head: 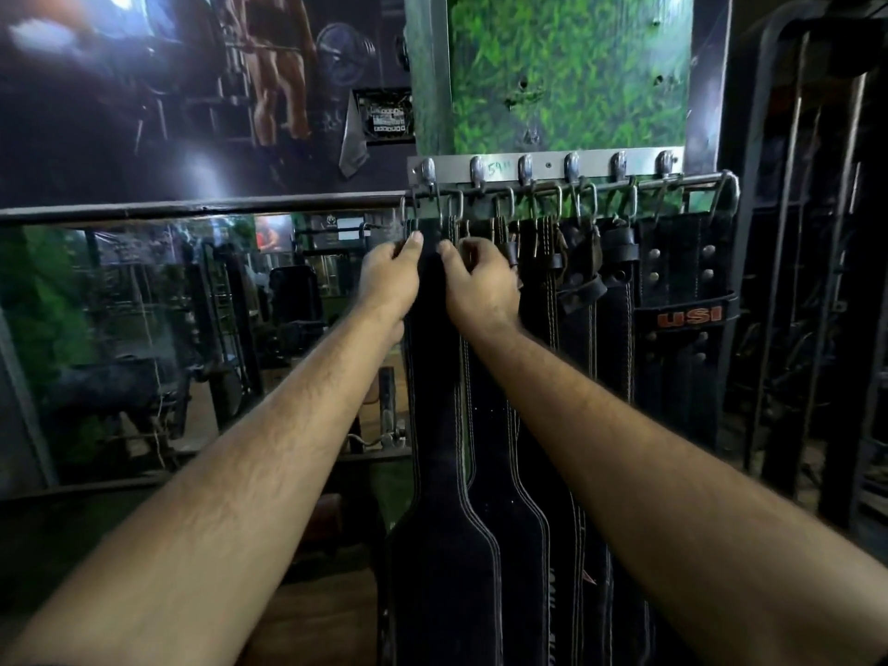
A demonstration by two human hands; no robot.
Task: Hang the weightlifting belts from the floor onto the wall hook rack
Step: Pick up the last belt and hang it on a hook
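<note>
A metal wall hook rack (548, 164) with several hooks is fixed under a green panel, and a steel rod runs just below it. Several black weightlifting belts hang from it by their buckles. The leftmost black belt (439, 425) hangs straight down at the rack's left end, its buckle up at the rod. My left hand (389, 276) pinches the top left edge of this belt. My right hand (480, 281) pinches its top right edge. A wide belt marked USI (687, 319) hangs at the right end.
A mirror (168, 338) to the left reflects gym machines. A dark poster wall is above it, with an electrical box (387, 118). Dark metal frames (807, 281) stand at the right. The wooden floor (326, 612) shows below.
</note>
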